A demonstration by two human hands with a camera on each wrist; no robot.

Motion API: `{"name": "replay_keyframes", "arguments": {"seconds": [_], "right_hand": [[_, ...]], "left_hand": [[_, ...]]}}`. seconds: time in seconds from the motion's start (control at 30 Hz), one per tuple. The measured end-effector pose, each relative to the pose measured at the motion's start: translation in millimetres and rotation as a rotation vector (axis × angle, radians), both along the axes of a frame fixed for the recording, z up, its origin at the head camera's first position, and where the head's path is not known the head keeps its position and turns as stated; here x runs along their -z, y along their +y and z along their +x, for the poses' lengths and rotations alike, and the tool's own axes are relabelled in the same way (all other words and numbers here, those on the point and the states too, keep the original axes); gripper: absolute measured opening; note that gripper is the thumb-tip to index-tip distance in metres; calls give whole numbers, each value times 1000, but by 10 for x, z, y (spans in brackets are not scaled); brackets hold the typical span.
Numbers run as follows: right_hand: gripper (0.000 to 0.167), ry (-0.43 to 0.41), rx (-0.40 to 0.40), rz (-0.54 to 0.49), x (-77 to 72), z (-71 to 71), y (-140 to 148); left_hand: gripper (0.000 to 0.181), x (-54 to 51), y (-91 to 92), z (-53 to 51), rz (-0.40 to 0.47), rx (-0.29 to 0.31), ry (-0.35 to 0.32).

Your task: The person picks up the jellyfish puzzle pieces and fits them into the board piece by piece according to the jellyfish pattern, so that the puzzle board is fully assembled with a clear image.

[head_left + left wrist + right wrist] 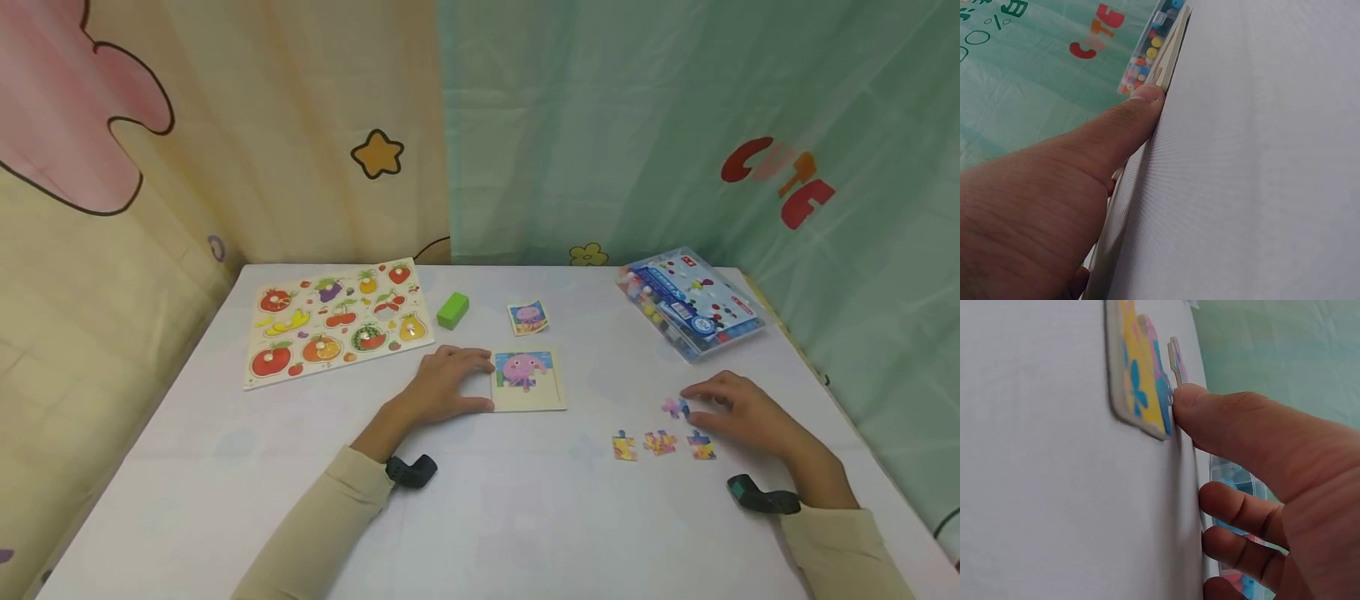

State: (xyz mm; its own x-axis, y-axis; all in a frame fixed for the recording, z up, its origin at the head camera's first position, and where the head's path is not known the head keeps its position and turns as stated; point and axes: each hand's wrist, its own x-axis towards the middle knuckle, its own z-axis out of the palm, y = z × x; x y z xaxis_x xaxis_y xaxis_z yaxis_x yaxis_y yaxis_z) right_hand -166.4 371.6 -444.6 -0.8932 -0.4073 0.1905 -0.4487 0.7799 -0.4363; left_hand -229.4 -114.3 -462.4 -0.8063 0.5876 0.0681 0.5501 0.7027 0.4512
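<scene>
The square puzzle board [528,400] lies at the middle of the table, its pink octopus picture partly filled in. At its left side, my left hand [431,387] holds the board, fingers near the upper corner and thumb at the lower one; the left wrist view shows the thumb [1141,103] against the edge. My right hand [746,412] pinches a blue-and-pink puzzle piece [683,408], beside a pink piece [670,407]. Below them lie three yellow-and-pink pieces, one left [624,447], one in the middle [661,442] and one right [702,446].
A fruit board [352,321] lies at the back left, with a green block [453,310] to its right. A small octopus picture card [528,317] lies behind the puzzle board. A clear case of colored beads [693,300] is at the back right.
</scene>
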Motion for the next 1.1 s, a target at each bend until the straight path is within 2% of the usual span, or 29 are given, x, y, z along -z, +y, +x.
{"name": "replay_keyframes", "arguments": {"seconds": [0.17, 0.27, 0.4, 0.5, 0.6, 0.67, 0.83, 0.97, 1.1], "right_hand": [[29, 0, 22, 42, -4, 9, -29], [27, 27, 21, 66, -5, 18, -42], [25, 100, -2, 78, -23, -7, -89], [24, 143, -36, 51, -76, -59, -194], [22, 129, -78, 6, -163, -141, -392], [20, 85, -101, -1, -215, -226, -579], [20, 2, -172, 80, -250, -472, -1190], [25, 43, -239, 167, -221, -578, -1612], [27, 63, -211, 225, -177, -575, -1800]], "left_hand": [[58, 7, -1, 4, 4, 4, 2], [58, 7, 4, 6, 5, 6, -3], [58, 2, 8, 6, 6, 4, -14], [58, -1, 3, 3, 16, 3, -13], [57, 6, -7, 2, 26, 2, -7], [57, 7, -18, -2, 22, 3, -7], [58, 5, -43, 0, 11, 0, -10], [57, 1, -39, -4, 23, -5, -3], [57, 7, -20, -2, 28, 6, -6]]}}
